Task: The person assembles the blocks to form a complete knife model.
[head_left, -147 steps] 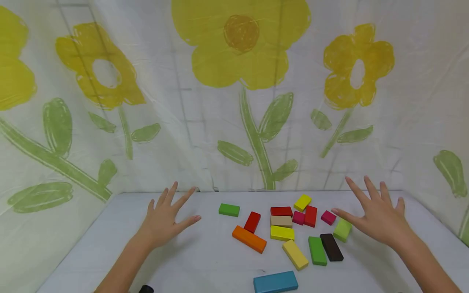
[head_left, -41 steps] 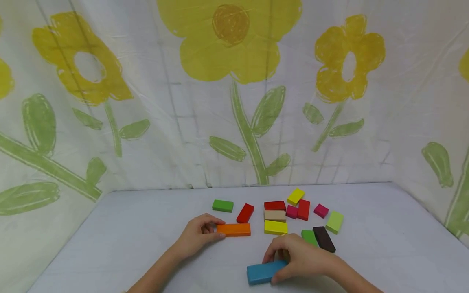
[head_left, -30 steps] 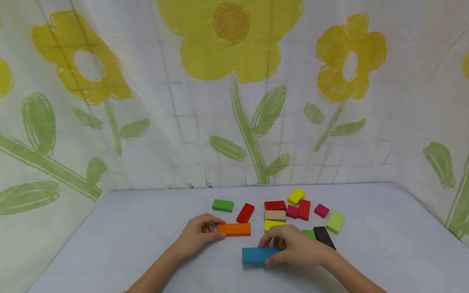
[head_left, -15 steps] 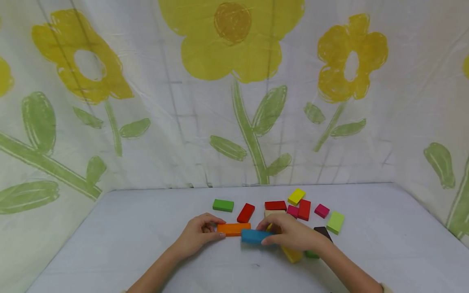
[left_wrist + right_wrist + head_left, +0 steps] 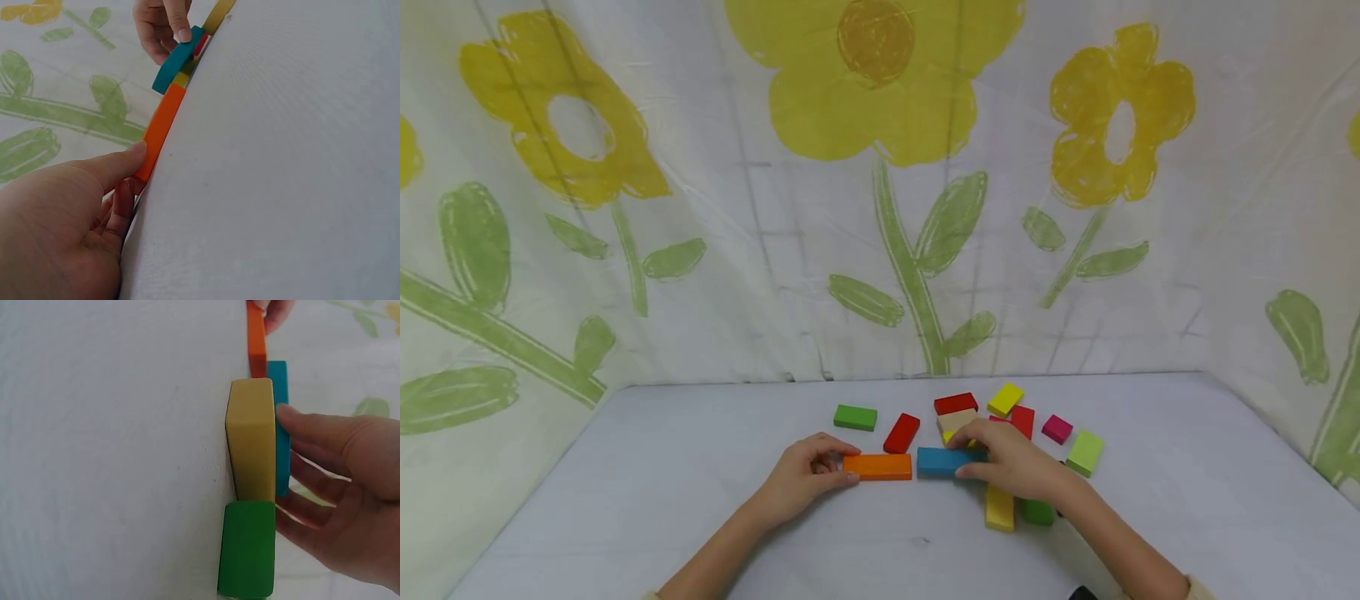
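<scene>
My left hand [image 5: 808,475] pinches the left end of an orange block [image 5: 880,467], which lies flat on the white table. In the left wrist view, the thumb [image 5: 137,150] presses on that block's side. A blue block [image 5: 940,462] is in the grip of my right hand [image 5: 1011,458], thumb on the near side and fingers on the far side. It lines up with the orange block, a narrow gap between their ends in the head view. The left wrist view has the blue block [image 5: 178,61] slanted and raised above the tabletop. My right hand covers part of a yellow block [image 5: 951,437] behind.
Close under my right hand lie a pale yellow block [image 5: 1000,508] and a green block [image 5: 1038,512]. Behind are red [image 5: 902,433], dark red [image 5: 956,404], beige [image 5: 957,421] and green [image 5: 855,417] blocks. A light green block [image 5: 1086,452] and a magenta block [image 5: 1057,429] lie further right.
Both hands came down from raised and spread. My left hand took the orange block and straightened it; my right carried the blue block away from me beside it. Pale yellow, dark red and beige blocks got turned.
</scene>
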`<state>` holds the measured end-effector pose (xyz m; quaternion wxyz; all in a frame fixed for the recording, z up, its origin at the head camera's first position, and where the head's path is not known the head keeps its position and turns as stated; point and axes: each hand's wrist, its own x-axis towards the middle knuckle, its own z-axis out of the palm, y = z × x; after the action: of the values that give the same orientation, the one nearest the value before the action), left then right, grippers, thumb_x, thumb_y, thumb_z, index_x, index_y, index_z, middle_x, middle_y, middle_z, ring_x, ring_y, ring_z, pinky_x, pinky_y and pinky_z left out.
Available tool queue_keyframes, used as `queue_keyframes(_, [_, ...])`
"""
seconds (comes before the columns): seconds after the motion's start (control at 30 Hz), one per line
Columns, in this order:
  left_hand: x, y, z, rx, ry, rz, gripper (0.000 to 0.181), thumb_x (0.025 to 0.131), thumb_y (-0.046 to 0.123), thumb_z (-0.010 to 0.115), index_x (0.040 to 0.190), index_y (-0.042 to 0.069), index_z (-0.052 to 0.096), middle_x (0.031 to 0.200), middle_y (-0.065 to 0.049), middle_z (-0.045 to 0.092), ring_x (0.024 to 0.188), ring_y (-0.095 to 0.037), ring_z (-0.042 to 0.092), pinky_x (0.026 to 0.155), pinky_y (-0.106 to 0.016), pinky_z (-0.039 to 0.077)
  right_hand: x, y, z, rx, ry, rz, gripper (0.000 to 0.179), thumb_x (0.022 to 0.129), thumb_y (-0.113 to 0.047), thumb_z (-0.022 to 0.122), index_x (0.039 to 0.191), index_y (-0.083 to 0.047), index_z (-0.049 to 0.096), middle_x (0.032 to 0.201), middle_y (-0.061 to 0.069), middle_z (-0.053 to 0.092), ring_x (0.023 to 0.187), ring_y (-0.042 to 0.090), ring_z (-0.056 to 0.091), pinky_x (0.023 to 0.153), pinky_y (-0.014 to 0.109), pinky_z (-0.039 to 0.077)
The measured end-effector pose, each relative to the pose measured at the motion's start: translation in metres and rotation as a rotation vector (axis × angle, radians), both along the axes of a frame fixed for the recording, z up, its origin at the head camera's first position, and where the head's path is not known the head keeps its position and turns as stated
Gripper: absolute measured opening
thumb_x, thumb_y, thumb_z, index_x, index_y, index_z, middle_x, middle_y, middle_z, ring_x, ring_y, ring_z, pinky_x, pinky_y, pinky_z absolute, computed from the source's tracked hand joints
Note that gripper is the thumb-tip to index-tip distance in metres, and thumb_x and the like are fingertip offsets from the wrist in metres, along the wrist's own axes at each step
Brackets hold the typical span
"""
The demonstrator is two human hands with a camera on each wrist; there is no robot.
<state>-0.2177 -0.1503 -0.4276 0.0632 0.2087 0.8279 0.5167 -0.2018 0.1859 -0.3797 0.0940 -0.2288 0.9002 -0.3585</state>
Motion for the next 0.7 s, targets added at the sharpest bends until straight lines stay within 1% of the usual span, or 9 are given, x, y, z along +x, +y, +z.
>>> queue_keyframes(0.1, [0.001, 0.001, 0.0, -0.006, 0.003, 0.004, 0.027, 0.093, 0.015, 0.082, 0.117, 0.005, 0.078, 0.103, -0.007, 0.068, 0.077, -0.01, 0.056, 0.07, -0.018, 0.048, -0.001, 0.001, -0.001, 0.036, 0.025, -0.012, 0.032, 0.093, -0.017, 0.082, 0.122, -0.008, 0.072, 0.116, 0.0, 0.069, 0.11, 0.021, 0.06, 0.092, 0.036, 0.059])
queue_keyframes(0.17, [0.001, 0.001, 0.0, -0.008, 0.004, 0.008, 0.027, 0.093, 0.015, 0.082, 0.117, 0.005, 0.078, 0.104, -0.007, 0.068, 0.077, -0.01, 0.056, 0.07, -0.018, 0.048, -0.002, 0.002, -0.002, 0.05, 0.037, -0.013, 0.032, 0.093, -0.017, 0.082, 0.121, -0.009, 0.072, 0.116, 0.0, 0.069, 0.11, 0.021, 0.06, 0.093, 0.037, 0.059])
queue_keyframes(0.3, [0.001, 0.0, 0.0, -0.007, 0.005, 0.014, 0.027, 0.092, 0.015, 0.082, 0.117, 0.005, 0.078, 0.104, -0.007, 0.068, 0.078, -0.011, 0.057, 0.07, -0.018, 0.049, -0.002, 0.003, -0.003, 0.064, 0.059, -0.009, 0.031, 0.093, -0.019, 0.082, 0.121, -0.01, 0.074, 0.117, -0.001, 0.069, 0.111, 0.02, 0.059, 0.093, 0.032, 0.057])
queue_keyframes(0.43, [0.001, 0.0, 0.0, -0.006, 0.003, 0.017, 0.028, 0.092, 0.016, 0.083, 0.118, 0.006, 0.078, 0.103, -0.007, 0.067, 0.078, -0.011, 0.057, 0.07, -0.018, 0.049, -0.002, 0.0, -0.005, 0.061, 0.06, -0.008, 0.032, 0.092, -0.021, 0.083, 0.122, -0.011, 0.075, 0.114, -0.002, 0.068, 0.11, 0.019, 0.058, 0.088, 0.025, 0.056])
queue_keyframes(0.53, [0.001, 0.0, 0.0, -0.009, 0.0, 0.019, 0.028, 0.092, 0.016, 0.083, 0.118, 0.006, 0.078, 0.102, -0.006, 0.067, 0.078, -0.012, 0.056, 0.069, -0.018, 0.048, -0.002, -0.003, -0.008, 0.065, 0.05, -0.017, 0.033, 0.091, -0.022, 0.084, 0.122, -0.013, 0.076, 0.112, -0.003, 0.066, 0.108, 0.018, 0.057, 0.085, 0.022, 0.055])
queue_keyframes(0.7, [0.0, 0.001, 0.0, -0.026, 0.007, 0.02, 0.027, 0.092, 0.017, 0.083, 0.117, 0.006, 0.078, 0.102, -0.006, 0.067, 0.078, -0.012, 0.056, 0.069, -0.018, 0.047, 0.0, -0.005, -0.01, 0.063, 0.051, -0.023, 0.033, 0.091, -0.023, 0.084, 0.122, -0.015, 0.076, 0.111, -0.003, 0.065, 0.107, 0.017, 0.056, 0.083, 0.021, 0.054])
